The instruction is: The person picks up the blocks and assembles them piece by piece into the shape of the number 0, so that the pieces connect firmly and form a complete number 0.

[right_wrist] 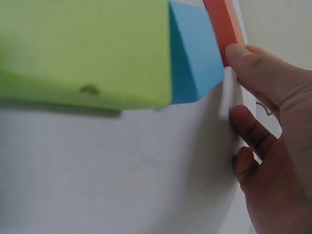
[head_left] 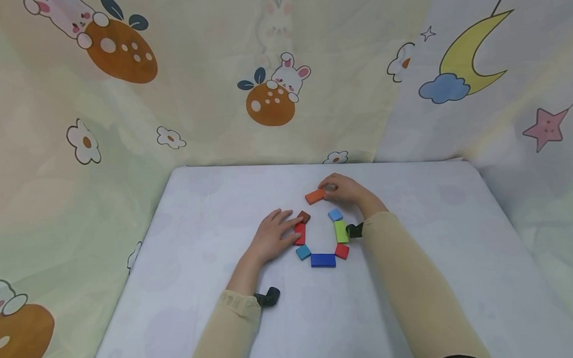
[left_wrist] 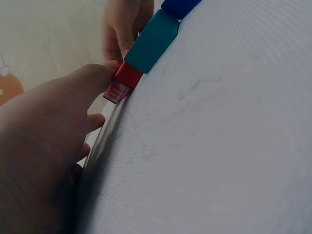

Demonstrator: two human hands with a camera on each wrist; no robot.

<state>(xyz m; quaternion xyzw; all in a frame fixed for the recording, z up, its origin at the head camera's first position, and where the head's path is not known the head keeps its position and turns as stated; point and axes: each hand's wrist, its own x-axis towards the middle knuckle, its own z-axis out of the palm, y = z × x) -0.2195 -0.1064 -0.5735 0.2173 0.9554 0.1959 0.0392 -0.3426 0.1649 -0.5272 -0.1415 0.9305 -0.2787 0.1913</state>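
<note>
My right hand (head_left: 346, 190) pinches one end of an orange block (head_left: 315, 196) between thumb and fingertips at the top of a ring of blocks. My left hand (head_left: 272, 236) lies spread at the ring's left side. Its thumb and a finger touch the red rectangular block (head_left: 300, 234) and reach the small brown block (head_left: 304, 216). On the right side are a small light blue block (head_left: 335, 214), a yellow-green block (head_left: 341, 232) and a small red block (head_left: 342, 251). A dark blue block (head_left: 323, 260) and a teal block (head_left: 303, 252) lie along the bottom and lower left.
The blocks lie on a table with a white cloth (head_left: 197, 213). Behind its far edge hangs a patterned curtain (head_left: 208, 97). A dark wrist camera (head_left: 354, 230) on the right arm hangs close beside the yellow-green block; another camera (head_left: 270, 297) sits at the left wrist.
</note>
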